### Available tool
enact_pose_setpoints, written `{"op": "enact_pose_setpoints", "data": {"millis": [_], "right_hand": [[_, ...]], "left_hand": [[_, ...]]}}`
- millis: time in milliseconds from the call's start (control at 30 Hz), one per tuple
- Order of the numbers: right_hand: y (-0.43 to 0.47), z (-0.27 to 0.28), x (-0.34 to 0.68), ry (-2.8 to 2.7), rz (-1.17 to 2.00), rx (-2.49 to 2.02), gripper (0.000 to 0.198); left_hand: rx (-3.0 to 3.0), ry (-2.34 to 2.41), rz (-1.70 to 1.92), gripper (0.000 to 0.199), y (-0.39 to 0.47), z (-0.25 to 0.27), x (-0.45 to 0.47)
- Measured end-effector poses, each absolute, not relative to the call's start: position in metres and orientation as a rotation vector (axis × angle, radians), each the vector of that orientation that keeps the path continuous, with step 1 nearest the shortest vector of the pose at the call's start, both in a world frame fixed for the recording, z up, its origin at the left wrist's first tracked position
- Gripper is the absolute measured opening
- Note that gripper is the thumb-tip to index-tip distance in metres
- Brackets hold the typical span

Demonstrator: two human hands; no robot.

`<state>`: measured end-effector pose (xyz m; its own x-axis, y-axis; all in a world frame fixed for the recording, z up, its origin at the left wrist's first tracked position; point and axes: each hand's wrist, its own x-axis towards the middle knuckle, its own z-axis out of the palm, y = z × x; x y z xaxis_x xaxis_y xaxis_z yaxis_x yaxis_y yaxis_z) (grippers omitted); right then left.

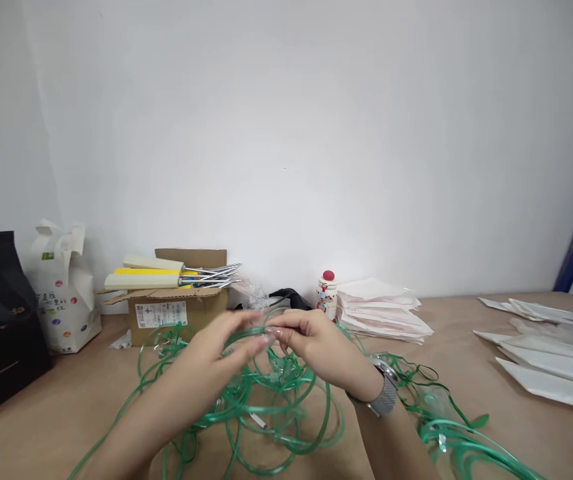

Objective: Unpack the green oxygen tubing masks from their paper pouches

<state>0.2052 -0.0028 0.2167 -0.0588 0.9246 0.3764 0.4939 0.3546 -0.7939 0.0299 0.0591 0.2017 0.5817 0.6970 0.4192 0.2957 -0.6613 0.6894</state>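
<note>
Translucent green plastic tubing [246,331] runs between my two hands, above the middle of the table. My left hand [221,343] curls around a loop of it, thumb tip near my right fingers. Pinching the same tubing between thumb and fingers is my right hand [311,340], with a mesh-band watch [385,395] on that wrist. Below lies a loose tangle of green tubing [226,415] with clear plastic pieces [284,368] among its loops. More green tubing [466,440] lies coiled at the lower right, beside my right forearm.
A cardboard box [199,317] holding several pale-handled metal rods stands at the back left. Further left are a white bag [64,313] and a black bag [4,333]. A red-topped bottle [327,297], stacked papers [381,310] and white paper pouches [556,363] are toward the right.
</note>
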Motion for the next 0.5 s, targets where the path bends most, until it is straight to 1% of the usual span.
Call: {"op": "enact_pose_setpoints", "data": {"millis": [33,100,167,267,333,500], "right_hand": [[-0.003,0.216,0.204,-1.722,0.624,-1.25,0.019],[-0.002,0.215,0.204,-1.722,0.719,-1.199,0.017],[0.0,0.213,0.205,-1.68,0.837,-1.179,0.017],[0.002,0.211,0.207,-1.609,0.978,-1.153,0.021],[0.003,0.21,0.21,-1.577,1.053,-1.08,0.026],[0.009,0.209,0.221,-1.442,1.191,-0.807,0.034]], "left_hand": [[2.221,0.783,0.788,0.024,0.057,0.202,0.032],[2.189,0.801,0.677,0.027,0.056,0.203,0.033],[2.185,0.797,0.709,0.033,0.058,0.204,0.033],[2.174,0.761,0.754,0.035,0.062,0.207,0.031],[2.125,0.745,0.854,0.037,0.064,0.208,0.03],[1.675,0.706,1.376,0.041,0.078,0.205,0.024]]}}
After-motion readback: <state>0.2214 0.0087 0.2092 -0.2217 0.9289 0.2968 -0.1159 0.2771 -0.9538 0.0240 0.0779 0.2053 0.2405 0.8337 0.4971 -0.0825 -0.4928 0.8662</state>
